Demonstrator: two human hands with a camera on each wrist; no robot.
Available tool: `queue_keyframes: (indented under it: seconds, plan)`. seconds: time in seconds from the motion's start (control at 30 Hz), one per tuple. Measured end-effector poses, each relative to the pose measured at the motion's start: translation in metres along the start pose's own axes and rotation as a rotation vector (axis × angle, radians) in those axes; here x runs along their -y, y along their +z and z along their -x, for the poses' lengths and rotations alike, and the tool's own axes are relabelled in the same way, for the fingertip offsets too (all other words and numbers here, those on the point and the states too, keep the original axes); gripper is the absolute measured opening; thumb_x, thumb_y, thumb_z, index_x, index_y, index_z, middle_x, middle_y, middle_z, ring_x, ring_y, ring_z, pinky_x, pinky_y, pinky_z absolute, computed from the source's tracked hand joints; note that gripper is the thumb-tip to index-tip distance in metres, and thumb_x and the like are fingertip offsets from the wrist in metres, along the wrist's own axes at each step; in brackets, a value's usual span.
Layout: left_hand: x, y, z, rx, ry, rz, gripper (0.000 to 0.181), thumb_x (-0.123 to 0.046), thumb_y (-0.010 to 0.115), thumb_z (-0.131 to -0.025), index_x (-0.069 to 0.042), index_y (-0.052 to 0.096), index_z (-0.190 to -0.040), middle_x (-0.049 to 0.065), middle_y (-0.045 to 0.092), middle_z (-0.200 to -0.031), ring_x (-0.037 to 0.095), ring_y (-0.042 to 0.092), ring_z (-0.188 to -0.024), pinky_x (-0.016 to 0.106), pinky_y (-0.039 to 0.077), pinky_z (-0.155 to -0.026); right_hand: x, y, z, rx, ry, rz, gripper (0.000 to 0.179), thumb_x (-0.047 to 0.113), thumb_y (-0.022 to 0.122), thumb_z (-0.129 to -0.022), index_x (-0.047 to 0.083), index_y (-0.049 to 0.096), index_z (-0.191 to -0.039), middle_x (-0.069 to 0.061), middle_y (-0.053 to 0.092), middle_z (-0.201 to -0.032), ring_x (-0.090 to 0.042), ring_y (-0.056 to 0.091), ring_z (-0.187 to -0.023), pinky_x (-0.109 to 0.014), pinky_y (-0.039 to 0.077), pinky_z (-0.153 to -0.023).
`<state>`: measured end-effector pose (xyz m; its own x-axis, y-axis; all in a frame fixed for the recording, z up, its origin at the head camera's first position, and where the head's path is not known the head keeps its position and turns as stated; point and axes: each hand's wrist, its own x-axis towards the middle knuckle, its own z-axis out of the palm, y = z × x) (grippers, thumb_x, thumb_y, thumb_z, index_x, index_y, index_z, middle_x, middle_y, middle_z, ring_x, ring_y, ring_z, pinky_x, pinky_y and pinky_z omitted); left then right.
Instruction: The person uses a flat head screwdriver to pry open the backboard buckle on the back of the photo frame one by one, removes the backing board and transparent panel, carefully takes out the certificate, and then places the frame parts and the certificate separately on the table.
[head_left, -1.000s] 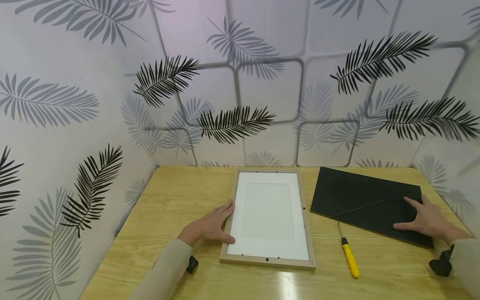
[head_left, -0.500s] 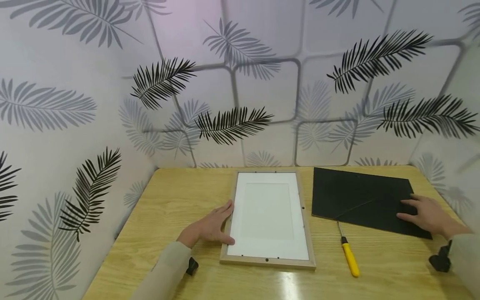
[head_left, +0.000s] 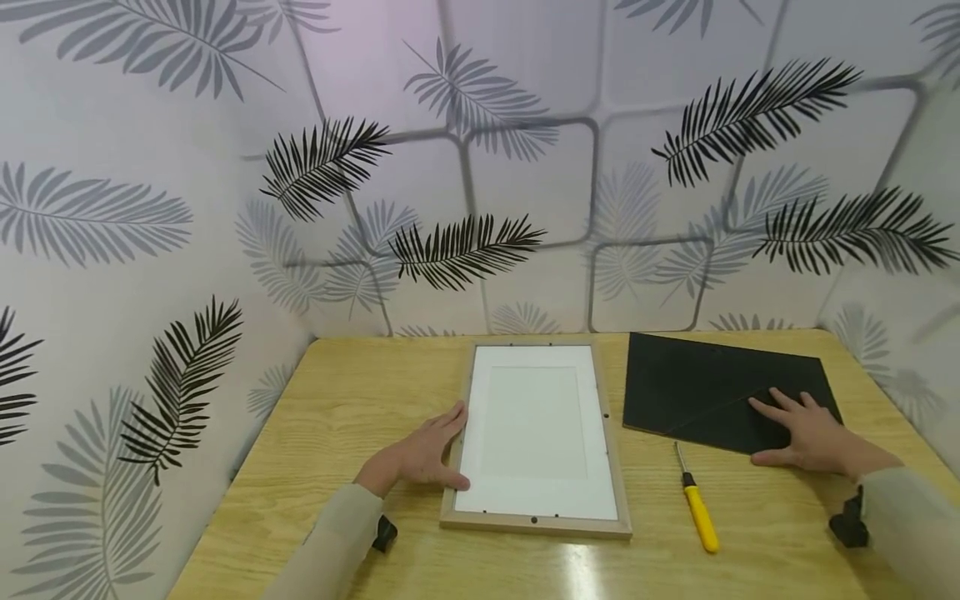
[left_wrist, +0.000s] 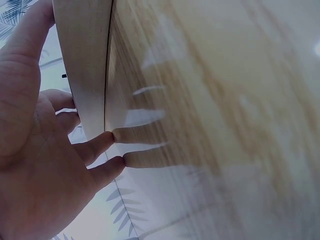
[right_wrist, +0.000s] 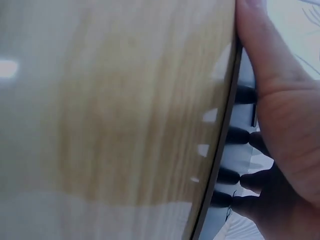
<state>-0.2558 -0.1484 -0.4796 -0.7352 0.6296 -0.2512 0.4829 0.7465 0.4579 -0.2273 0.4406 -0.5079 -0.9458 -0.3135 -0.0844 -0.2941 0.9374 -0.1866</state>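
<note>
A light wood picture frame (head_left: pixel 536 525) lies flat left of the right-hand board, with a white mat (head_left: pixel 472 433) inside it. My left hand (head_left: pixel 420 454) rests at the frame's left side, thumb over its edge; in the left wrist view, that hand's fingers (left_wrist: pixel 105 172) reach down beside the wooden side. A black backing board (head_left: pixel 690 383) lies angled at the right, a thin line across its face. My right hand (head_left: pixel 813 437) has spread fingertips on it, thumb at the near edge. In the right wrist view, the fingers (right_wrist: pixel 255 182) touch the dark surface.
A yellow-handled screwdriver (head_left: pixel 701 518) lies between frame and board, its tip close to the board's near edge. Small dark tabs (head_left: pixel 535 519) line the frame's inner rim. The wooden table (head_left: pixel 360 400) meets a leaf-patterned wall (head_left: pixel 540 283) behind.
My right hand has moved left from the board's right end onto its near edge. The board has shifted slightly left and back. The left hand and the frame stay put.
</note>
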Motion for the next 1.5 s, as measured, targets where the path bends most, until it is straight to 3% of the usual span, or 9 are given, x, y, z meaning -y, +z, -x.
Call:
queue_keyframes:
  seconds: [0.43,0.9,1.23,1.5]
  plan:
    - [0.001,0.002,0.003,-0.006,0.002,0.004,0.113,-0.055,0.072,-0.076,-0.005,0.005,-0.152,0.008,-0.004,-0.158,0.034,0.008,-0.142,0.049,0.018,-0.110,-0.029,-0.013,0.009,0.056,0.139,-0.116,0.082,0.053,0.055,-0.090,-0.013,0.036,-0.136,-0.051,0.021,-0.132,-0.078,0.012,-0.110,-0.079,0.019,-0.083]
    - [-0.003,0.000,0.002,-0.003,-0.010,-0.001,0.112,-0.055,0.072,-0.076,-0.005,0.005,-0.152,0.009,-0.003,-0.158,0.034,0.007,-0.142,0.048,0.019,-0.110,-0.046,-0.004,0.015,0.050,0.324,-0.108,0.099,0.069,0.048,-0.085,-0.010,0.023,-0.140,-0.046,0.005,-0.138,-0.077,-0.003,-0.112,-0.083,0.006,-0.081]
    - [-0.006,0.003,0.002,-0.003,0.015,-0.002,0.114,-0.054,0.072,-0.077,0.000,0.004,-0.151,0.013,-0.003,-0.157,0.029,0.005,-0.143,0.046,0.015,-0.112,-0.056,0.002,0.025,-0.012,0.357,-0.108,0.100,0.068,0.048,-0.085,-0.010,0.020,-0.140,-0.045,0.002,-0.139,-0.077,-0.004,-0.113,-0.083,0.001,-0.083]
    - [-0.005,0.002,0.003,-0.007,0.029,-0.005,0.112,-0.053,0.072,-0.078,0.000,0.005,-0.151,0.014,-0.003,-0.157,0.029,0.005,-0.143,0.046,0.016,-0.112,-0.057,0.004,0.030,-0.048,0.356,-0.088,0.101,0.068,0.049,-0.085,-0.013,0.023,-0.138,-0.046,0.004,-0.138,-0.077,0.001,-0.112,-0.081,0.004,-0.083]
